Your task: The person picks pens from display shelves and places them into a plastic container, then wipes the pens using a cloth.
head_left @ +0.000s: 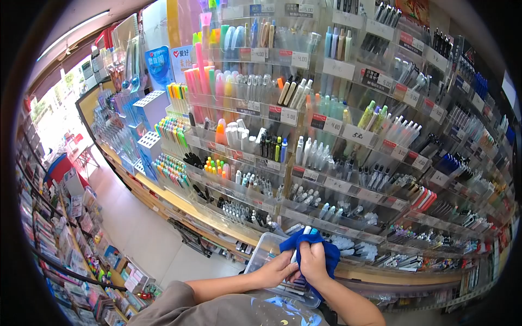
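1. I see the white pen (294, 257) between the two hands, its long axis tilted from about seven o'clock to one; the white tip beyond the blue cloth (330, 253) looks like its upper end.
2. My left hand (278, 273) lies nearer the lower end, its grip seemingly closed on the barrel there.
3. My right hand (313, 263), at two o'clock from the left, is clamped on the cloth; whether it also pinches the pen, I cannot tell.
4. The clear plastic bin (263, 250) sits below, showing from ten o'clock to six.
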Motion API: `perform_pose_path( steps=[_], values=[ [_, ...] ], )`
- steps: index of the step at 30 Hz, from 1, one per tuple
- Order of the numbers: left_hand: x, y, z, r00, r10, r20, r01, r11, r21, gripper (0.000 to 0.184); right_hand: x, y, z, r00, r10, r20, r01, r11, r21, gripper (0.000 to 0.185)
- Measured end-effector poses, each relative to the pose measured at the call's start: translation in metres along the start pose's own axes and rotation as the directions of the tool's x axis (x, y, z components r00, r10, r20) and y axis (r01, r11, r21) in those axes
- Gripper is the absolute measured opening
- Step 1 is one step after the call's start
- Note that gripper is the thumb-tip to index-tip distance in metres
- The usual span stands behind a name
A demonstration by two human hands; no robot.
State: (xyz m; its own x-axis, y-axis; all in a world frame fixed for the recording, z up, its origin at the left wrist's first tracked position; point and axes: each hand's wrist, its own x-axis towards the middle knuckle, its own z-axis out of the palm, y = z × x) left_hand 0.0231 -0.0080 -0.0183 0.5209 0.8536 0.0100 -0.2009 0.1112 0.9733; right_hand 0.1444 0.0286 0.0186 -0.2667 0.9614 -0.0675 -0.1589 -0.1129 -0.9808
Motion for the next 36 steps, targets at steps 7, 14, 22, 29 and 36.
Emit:
perform_pose_path(
  steps=[7,14,22,29,36],
  values=[
    [-0.001,0.008,0.012,0.983,-0.100,-0.157,0.135,0.963,0.231,0.017,0.012,0.006,-0.004,0.981,0.043,-0.188,-0.021,0.993,0.115,0.040],
    [-0.002,0.008,0.004,0.969,-0.035,-0.244,0.060,0.993,0.098,0.014,-0.006,0.007,0.003,0.995,0.087,0.044,-0.086,0.996,-0.029,0.015],
    [-0.017,0.054,-0.044,0.938,0.094,-0.334,0.072,0.890,0.451,0.024,-0.001,0.034,-0.011,0.992,-0.123,0.033,0.123,0.992,0.010,0.014],
    [0.003,0.050,-0.024,0.975,0.151,-0.165,-0.182,0.963,-0.197,0.017,-0.009,0.025,0.006,0.930,0.012,0.368,0.032,0.993,-0.115,0.029],
    [0.007,0.062,-0.042,0.831,0.226,-0.509,-0.391,0.888,-0.244,0.015,-0.013,0.025,0.001,0.910,0.003,0.415,0.168,0.912,-0.375,0.018]
  ],
)
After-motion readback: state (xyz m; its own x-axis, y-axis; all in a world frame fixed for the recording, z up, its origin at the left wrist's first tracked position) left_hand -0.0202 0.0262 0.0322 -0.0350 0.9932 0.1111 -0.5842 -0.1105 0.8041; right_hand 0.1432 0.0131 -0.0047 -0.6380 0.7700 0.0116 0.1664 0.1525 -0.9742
